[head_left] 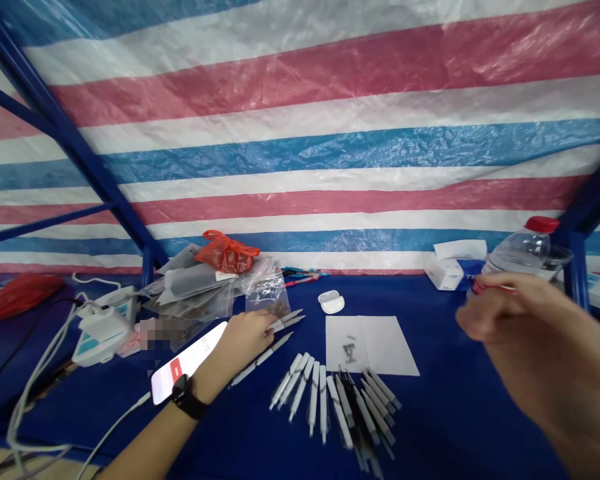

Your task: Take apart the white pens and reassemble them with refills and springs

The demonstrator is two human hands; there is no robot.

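Observation:
My left hand (247, 333), wearing a black watch (187, 395), is low over the table with its fingers closed around white pens (289, 321) whose pointed tips stick out to the right. Just below it lies another assembled pen (263, 360). My right hand (503, 310) is raised at the right, blurred, its fingers curled in a pinch; what they hold, if anything, cannot be made out. Between the hands, several white pen barrels (300, 387) are fanned out beside a bunch of grey and dark pen parts (365, 413). Small dark metal pieces (349, 352) rest on a white paper sheet (380, 340).
A lit phone (190, 360) lies under my left forearm. Plastic bags (195, 283), a red bag (227, 252) and coloured pens (303, 277) are behind. A white earbud case (331, 302), tissue box (450, 270) and red-capped bottle (523, 247) stand farther back. Cables (25, 400) run left.

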